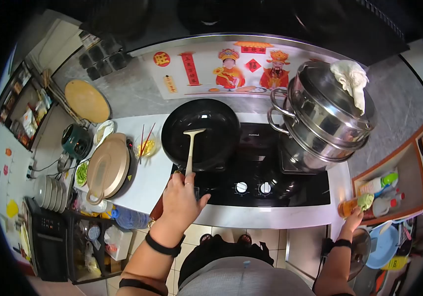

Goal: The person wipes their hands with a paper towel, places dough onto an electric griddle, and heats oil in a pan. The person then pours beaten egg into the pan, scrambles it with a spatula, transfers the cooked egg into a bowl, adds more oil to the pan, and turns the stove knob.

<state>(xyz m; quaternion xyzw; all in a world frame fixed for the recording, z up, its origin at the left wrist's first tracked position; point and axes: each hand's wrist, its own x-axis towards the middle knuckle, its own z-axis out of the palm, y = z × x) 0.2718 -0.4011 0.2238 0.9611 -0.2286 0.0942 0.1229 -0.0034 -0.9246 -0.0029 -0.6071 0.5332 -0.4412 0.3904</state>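
My left hand [179, 198] is closed at the end of a cream-coloured spatula [190, 148], whose flat head rests inside a black wok [200, 108]. A reddish-brown handle [157, 209] shows beneath that hand; whether the fingers also grip it is hidden. The wok sits on the left side of a black gas stove [251, 190], with only a dark sheen inside. Far to the right, my right hand [353, 221] is closed around a bottle of amber liquid [347, 207] with a pale green top [365, 201], beside the side shelf.
A stacked steel steamer [320, 123] with a white cloth [350, 81] on its lid fills the right burner. On the left counter are a glass bowl with red chopsticks [146, 147] and a lidded electric pan [110, 167]. More bottles [381, 204] stand at the right.
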